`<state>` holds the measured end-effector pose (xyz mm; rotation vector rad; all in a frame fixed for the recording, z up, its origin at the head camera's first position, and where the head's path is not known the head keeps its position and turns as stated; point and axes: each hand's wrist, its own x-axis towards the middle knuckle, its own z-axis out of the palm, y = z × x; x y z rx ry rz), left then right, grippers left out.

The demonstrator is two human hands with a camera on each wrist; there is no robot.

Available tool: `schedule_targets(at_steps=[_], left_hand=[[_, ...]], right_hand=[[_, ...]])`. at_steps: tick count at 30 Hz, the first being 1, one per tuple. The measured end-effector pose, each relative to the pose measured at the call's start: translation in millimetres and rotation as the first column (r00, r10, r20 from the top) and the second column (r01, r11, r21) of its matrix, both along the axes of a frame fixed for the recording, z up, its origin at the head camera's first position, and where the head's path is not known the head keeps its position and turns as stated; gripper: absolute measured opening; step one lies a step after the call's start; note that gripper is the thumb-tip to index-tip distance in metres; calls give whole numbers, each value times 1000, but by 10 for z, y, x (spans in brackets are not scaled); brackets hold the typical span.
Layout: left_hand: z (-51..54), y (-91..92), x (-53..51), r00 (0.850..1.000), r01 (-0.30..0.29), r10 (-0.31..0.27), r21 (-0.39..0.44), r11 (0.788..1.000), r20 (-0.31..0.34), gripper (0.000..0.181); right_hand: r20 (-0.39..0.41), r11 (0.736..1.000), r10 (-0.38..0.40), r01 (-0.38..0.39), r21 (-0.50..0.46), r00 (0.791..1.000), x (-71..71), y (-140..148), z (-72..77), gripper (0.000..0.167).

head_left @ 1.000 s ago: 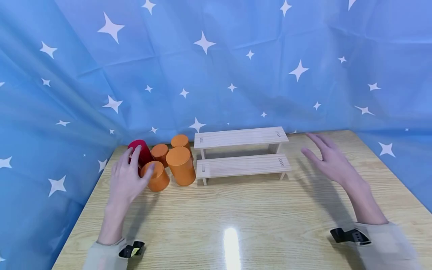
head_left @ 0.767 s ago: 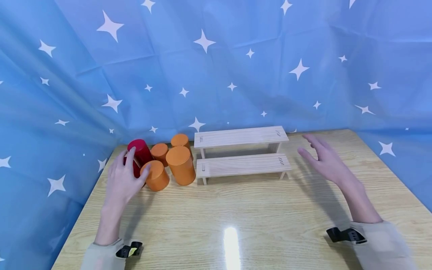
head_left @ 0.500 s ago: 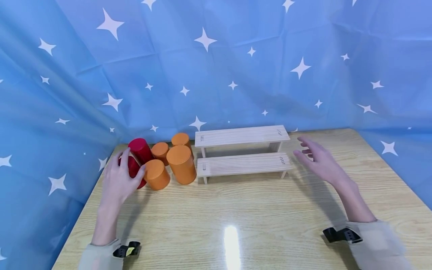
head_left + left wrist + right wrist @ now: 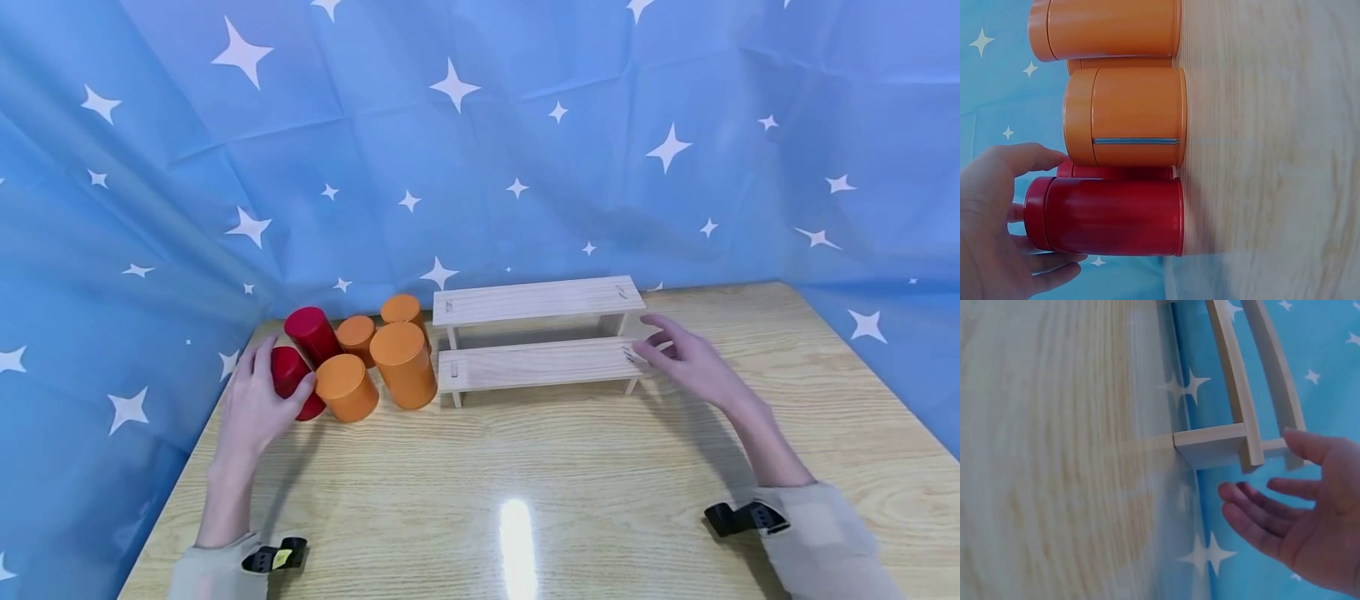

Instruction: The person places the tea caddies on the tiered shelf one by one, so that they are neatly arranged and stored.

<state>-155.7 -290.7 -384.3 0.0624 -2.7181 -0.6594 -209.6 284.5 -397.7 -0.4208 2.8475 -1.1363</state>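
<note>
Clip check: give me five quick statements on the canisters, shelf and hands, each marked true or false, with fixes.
1. The left hand has thumb and fingers on either side of the front red canister. True.
2. The right hand holds a canister. False: it holds nothing, near the right end of the wooden shelf.
3. Four orange canisters are in view. True.
4. The wooden shelf has two tiers. True.
5. An orange canister stands on it. False: all four are beside it.

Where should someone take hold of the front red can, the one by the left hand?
Take the front red can round its upper wall, probably just below the lid, coming from above and the left. It stands upright and round, while an orange can close on its right and another red can behind leave less room there.
</note>
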Motion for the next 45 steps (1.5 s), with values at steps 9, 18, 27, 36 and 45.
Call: schedule_targets(at_steps=[9,18,27,36,45], left_hand=[[-36,-44,-16,1000,-4,2,75,997,22,86],[-81,-102,-36,999,30,-32,157,987,10,87],[-93,-128,-49,998,56,-60,206,977,10,82],[-97,-152,-44,998,67,-68,235,970,-1,79],[-59,-147,-24,998,27,-40,263,964,45,83]], right_hand=[[72,997,13,-7,-76,997,-38,-34,-98,69],[113,991,31,-16,-134,993,-52,-93,-134,68],[130,992,35,-19,-126,991,-67,-104,-139,64],[145,992,24,-5,-125,989,-91,-93,-159,64],[156,991,21,-1,-131,987,-74,-93,-150,65]])
